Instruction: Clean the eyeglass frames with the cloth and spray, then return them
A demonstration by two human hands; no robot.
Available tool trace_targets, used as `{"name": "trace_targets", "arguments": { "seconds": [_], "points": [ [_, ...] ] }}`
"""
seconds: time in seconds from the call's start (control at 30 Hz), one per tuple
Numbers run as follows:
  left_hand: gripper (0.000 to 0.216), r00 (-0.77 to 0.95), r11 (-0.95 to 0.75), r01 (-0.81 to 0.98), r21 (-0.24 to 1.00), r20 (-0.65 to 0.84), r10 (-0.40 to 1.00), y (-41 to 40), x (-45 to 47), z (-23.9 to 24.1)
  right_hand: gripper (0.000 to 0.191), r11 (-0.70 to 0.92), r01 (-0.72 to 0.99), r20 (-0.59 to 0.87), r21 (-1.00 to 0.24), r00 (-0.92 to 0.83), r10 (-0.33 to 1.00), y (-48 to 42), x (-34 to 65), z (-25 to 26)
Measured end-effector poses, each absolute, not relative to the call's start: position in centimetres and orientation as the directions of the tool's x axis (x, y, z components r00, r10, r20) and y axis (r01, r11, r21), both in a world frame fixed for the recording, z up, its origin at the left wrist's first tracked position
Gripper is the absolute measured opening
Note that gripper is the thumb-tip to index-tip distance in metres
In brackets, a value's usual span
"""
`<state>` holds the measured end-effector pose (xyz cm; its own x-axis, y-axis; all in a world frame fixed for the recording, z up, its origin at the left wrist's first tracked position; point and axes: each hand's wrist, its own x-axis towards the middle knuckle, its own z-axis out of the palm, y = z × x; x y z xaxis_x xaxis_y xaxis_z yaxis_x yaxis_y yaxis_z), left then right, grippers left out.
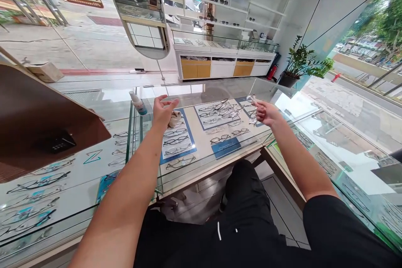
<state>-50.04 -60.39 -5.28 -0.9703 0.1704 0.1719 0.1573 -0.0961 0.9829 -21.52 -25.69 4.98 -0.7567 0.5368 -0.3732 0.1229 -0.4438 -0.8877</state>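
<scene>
A: What stood furthest left?

B: A spray bottle (138,103), upper part tilted left, just left of the left hand (163,111). Thumb and forefinger there were apart.

A: And the cloth (175,120)?

B: Bunched, immediately right of that palm. Could not tell whether the lower fingers gripped it. My judgement: a loose, soft fold suited it best, well off the spectacles.

A: Which spectacles?

B: Rows on a blue-edged board (190,134), below and right of the left hand. Further right, between the hands, a tangle of dark frames (224,110). A low wrist risked snagging them, I judged.

A: The right hand (264,114)?

B: Fingertips pinched together on a thin, pale item (252,99), probably eyewear, at that hand's upper left. Fine detail too small to read. Good practice, I noted: light pressure, grip kept clear of any lens, the piece held above the display.
</scene>
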Motion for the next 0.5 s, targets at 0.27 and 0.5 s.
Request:
{"name": "trace_targets", "arguments": {
  "seconds": [0.27,0.5],
  "points": [
    [0.077,-0.967,-0.094,0.15,0.984,0.166,0.194,-60.5,-49.6,-5.1,0.035,-0.554,0.106,-0.441,-0.825,-0.735,0.515,-27.6,-22.4,2.2],
    [0.069,-0.959,-0.015,0.162,0.987,0.161,0.234,-61.1,-49.6,-5.1,0.037,-0.533,0.109,-0.443,-0.839,-0.705,0.554,-28.0,-23.1,1.3]
  ]
}}
